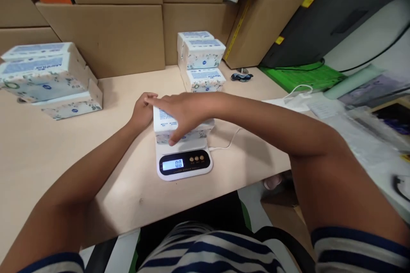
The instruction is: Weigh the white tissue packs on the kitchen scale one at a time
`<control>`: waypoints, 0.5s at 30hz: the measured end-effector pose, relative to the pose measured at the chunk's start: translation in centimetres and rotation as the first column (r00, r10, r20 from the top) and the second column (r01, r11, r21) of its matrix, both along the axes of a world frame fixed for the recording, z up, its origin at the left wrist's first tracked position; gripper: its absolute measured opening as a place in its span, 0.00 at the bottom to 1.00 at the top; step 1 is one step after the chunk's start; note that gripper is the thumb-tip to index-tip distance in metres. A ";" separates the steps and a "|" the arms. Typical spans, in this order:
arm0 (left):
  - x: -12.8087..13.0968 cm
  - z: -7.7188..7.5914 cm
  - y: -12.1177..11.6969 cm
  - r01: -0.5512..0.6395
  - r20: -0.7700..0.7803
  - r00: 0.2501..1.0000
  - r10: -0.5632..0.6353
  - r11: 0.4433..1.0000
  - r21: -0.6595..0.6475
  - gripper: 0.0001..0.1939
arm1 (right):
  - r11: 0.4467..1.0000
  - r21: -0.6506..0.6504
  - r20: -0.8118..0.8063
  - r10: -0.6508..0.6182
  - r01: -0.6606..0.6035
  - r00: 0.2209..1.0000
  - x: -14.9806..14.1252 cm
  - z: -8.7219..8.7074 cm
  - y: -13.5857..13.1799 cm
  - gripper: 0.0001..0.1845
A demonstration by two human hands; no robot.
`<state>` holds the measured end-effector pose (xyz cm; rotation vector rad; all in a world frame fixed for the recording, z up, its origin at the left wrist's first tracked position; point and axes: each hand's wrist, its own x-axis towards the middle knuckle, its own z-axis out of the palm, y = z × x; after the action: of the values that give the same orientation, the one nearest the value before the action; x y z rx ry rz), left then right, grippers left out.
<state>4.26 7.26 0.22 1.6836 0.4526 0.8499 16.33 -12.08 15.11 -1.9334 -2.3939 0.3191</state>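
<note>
A white tissue pack [165, 124] with a floral print is over the plate of a white digital scale [185, 175], whose lit display reads 0.0. My right hand [184, 113] reaches across the top of the pack, its thumb down on the near side and its fingers toward the left edge. Against the pack's left side is my left hand [142, 111], its fingers bent around the far left corner. The hands meet at that corner. Whether the pack rests fully on the plate is hidden by my right hand and forearm.
Similar tissue packs stand in a left stack [48, 76] and a back stack [204, 55]. Cardboard boxes [105, 38] line the rear. A white cable [229, 143] runs from the scale's right side. Farther right lie a green board [301, 74] and plastic wrapping [371, 132].
</note>
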 end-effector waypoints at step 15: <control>0.7 -0.4 -1.5 -0.161 -0.154 0.976 0.151 0.985 -0.059 0.05 | 0.917 0.102 0.417 -0.392 0.387 0.820 13.0 5.4 4.0 0.64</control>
<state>4.96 5.73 -0.19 1.6680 0.7177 0.8140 29.32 -8.08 20.55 -2.6495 -2.1029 -0.1668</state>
